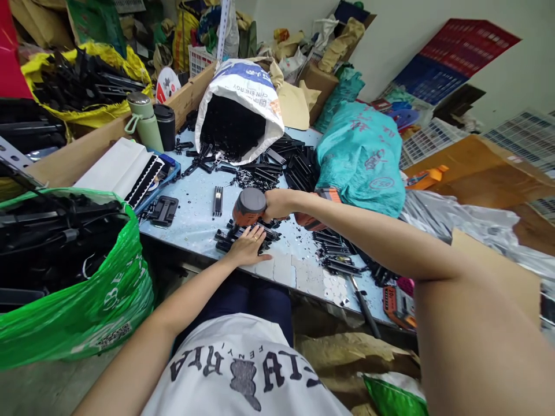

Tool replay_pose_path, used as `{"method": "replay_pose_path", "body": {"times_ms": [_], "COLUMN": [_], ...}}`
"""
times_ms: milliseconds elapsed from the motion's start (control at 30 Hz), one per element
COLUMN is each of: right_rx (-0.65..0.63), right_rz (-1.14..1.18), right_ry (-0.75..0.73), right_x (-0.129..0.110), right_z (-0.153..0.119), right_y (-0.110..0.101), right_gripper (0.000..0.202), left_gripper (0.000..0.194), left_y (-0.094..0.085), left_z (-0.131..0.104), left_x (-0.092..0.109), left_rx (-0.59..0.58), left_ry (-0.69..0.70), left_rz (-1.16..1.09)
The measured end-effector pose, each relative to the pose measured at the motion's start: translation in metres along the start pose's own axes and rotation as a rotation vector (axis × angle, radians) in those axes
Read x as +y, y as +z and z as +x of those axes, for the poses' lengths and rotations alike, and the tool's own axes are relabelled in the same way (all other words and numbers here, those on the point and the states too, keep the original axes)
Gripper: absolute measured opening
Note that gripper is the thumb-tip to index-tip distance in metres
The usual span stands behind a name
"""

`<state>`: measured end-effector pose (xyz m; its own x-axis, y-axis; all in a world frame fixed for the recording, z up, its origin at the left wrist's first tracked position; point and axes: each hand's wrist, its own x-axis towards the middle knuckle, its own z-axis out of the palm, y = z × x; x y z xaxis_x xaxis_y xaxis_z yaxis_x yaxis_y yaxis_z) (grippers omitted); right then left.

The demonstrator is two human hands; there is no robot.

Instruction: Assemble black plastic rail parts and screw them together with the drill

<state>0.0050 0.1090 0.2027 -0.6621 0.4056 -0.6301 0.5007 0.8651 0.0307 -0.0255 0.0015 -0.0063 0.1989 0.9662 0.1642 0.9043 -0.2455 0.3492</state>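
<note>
My right hand point(280, 205) is wrapped round the grip of an orange and black cordless drill point(250, 208). The drill's rounded grey back end faces up at me, and its tip is hidden beneath it. Just in front of the drill, my left hand point(248, 247) lies with fingers stretched over a row of black plastic parts point(225, 240) near the table's front edge. A ring shows on one finger. To the left of the drill stands a single black part with metal strips point(217, 201). Loose screws point(256, 175) lie in a heap behind the drill.
A white sack point(274, 124) of black parts lies open at the back, with a teal sack point(359, 156) to its right. A green bag point(125, 271) stands at the left. On the right are a dark-handled tool point(366, 306) and a spare battery point(396, 306). A flask point(147, 121) stands back left.
</note>
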Motion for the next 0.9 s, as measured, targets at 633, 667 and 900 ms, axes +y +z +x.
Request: {"method": "replay_pose_path", "body": {"times_ms": [633,667,900], "right_rx": [-0.067,-0.082,-0.023], "right_rz": [-0.074,-0.078,0.185], "right_ry": [-0.084,-0.076,-0.136], "right_x": [-0.064,-0.068,-0.023], "right_z": [-0.001,0.001,-0.008], "right_y": [0.000,0.000,0.018], "right_gripper": [0.020,0.019,0.021], "left_gripper": [0.091,0.090,0.085], "left_y": [0.010,0.009,0.003], "left_z": [0.001,0.001,-0.001], "left_x": [-0.001,-0.001,-0.006], "left_rx": [-0.047,-0.044,-0.020], "left_ry": [-0.068,-0.070,-0.190], "left_rz": [-0.018,-0.018,-0.049]}}
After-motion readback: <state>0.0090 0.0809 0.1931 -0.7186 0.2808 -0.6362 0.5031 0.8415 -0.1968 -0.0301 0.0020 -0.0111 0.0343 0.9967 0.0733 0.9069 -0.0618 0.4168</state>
